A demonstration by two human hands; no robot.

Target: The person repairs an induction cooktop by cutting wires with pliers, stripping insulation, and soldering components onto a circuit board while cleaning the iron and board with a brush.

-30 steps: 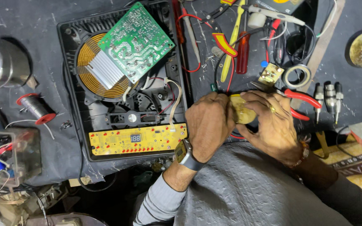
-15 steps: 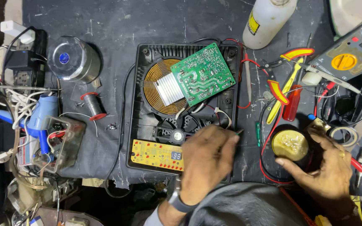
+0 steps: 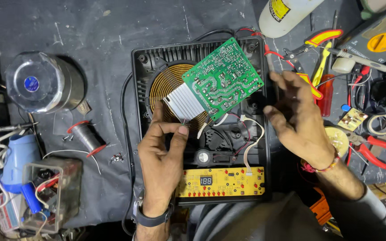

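Left hand (image 3: pixel 164 156): over the lower left of the open black cooker housing (image 3: pixel 137 89); thumb and forefinger pinched together at the bottom edge of the ribbed aluminium heat sink (image 3: pixel 184 102). Whether something small sits in that grip cannot be told.
Right hand (image 3: pixel 300 120): held above the housing's right rim, fingers spread apart and slightly curled, clamped on nothing; a red thread band circles the wrist.
Green circuit board (image 3: pixel 224 78): solder side up, tilted, glossy with silvery joints; it lies over the upper middle of the housing and hides part of the coil.
Copper coil (image 3: pixel 168 80): flat spiral of shiny wound wire, left of the board, largely covered by board and heat sink.
Yellow control board (image 3: pixel 222 182): long strip with red dots and a small dark display, along the housing's near edge.
Worktop (image 3: pixel 90 31): dark, scuffed, dusty cloth-like cover.
Metal canister (image 3: pixel 43 85): round, brushed and shiny, near the left edge of the worktop.
Blue plastic tool (image 3: pixel 18 160): at the near left corner, half buried under white wires and a clear plastic box, shape hard to read.
White plastic bottle (image 3: pixel 287 13): at the far edge, cut off by the frame.
Multimeter (image 3: pixel 380 38): dark body, yellow dial, far right corner, partly out of view.
Red-handled pliers (image 3: pixel 376 149): right edge, jaws hidden behind the right wrist.
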